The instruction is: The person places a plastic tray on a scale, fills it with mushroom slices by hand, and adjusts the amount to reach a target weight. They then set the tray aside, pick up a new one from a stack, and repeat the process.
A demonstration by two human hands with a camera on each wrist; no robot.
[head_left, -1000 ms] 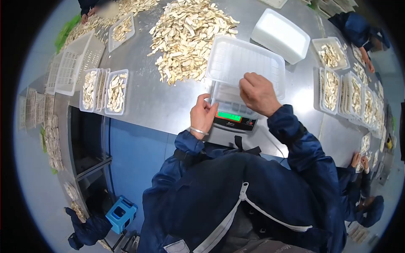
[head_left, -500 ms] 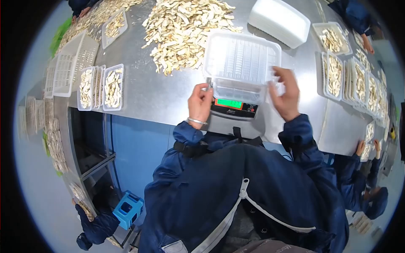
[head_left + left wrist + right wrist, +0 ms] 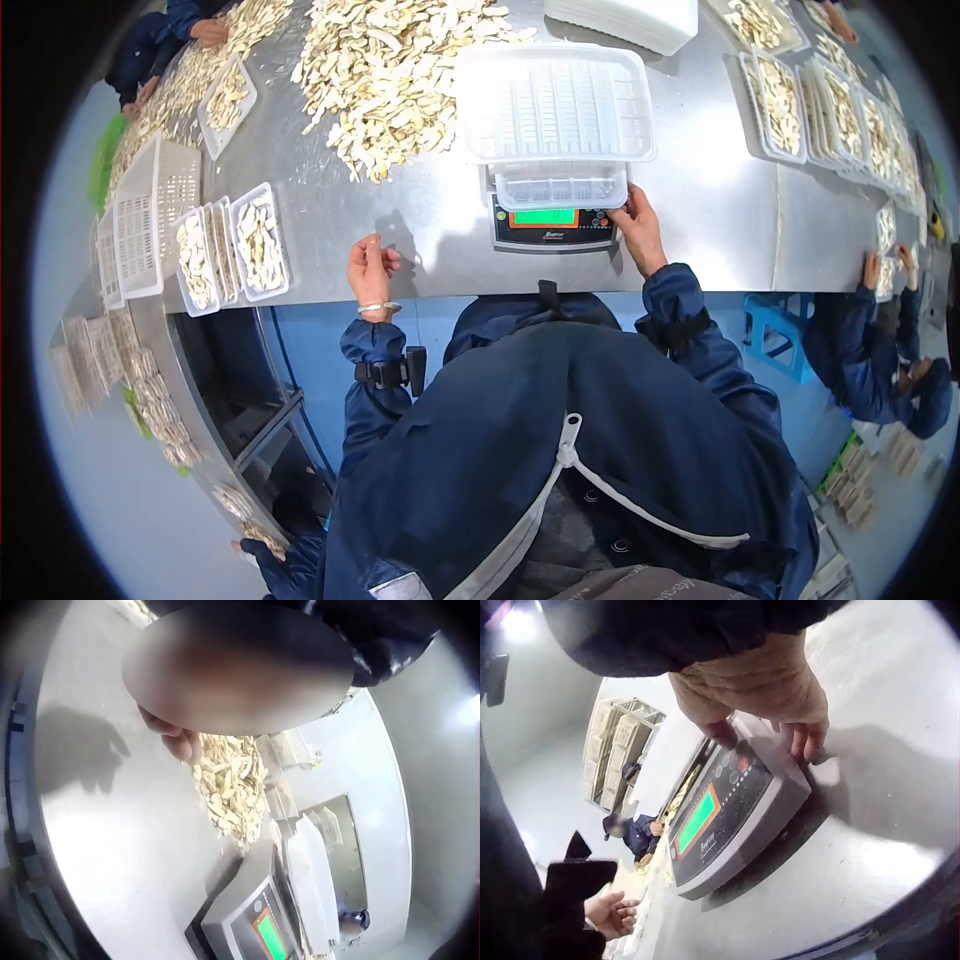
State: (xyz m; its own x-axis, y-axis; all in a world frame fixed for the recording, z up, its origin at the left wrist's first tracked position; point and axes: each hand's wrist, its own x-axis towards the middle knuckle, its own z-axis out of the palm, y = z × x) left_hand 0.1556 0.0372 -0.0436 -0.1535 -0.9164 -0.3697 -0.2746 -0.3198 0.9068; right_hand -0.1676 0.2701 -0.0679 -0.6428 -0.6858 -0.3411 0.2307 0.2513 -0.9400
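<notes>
A digital scale (image 3: 553,236) with a lit green display stands at the table's front. Above it are two clear plastic trays, a wide one (image 3: 560,105) overlapping a smaller-looking one (image 3: 560,187) nearer me. My right hand (image 3: 640,232) is at the scale's front right corner. In the right wrist view its thumb (image 3: 721,733) touches the button panel, while the other fingers (image 3: 801,741) reach down along the scale's side. My left hand (image 3: 372,268) hovers by the table's front edge, left of the scale, its fingers loosely bent and holding nothing. In the left wrist view a blur covers much of it.
A heap of sliced, pale mushroom-like pieces (image 3: 395,85) lies behind the scale. Filled trays stand at left (image 3: 260,243) and right (image 3: 775,105). A stack of white trays (image 3: 630,20) is at the back, perforated crates (image 3: 140,220) at far left. Other people work around the table.
My left hand has left the tray's side and moved left. The right hand has gone from over the trays to the scale's right corner. The head view has shifted.
</notes>
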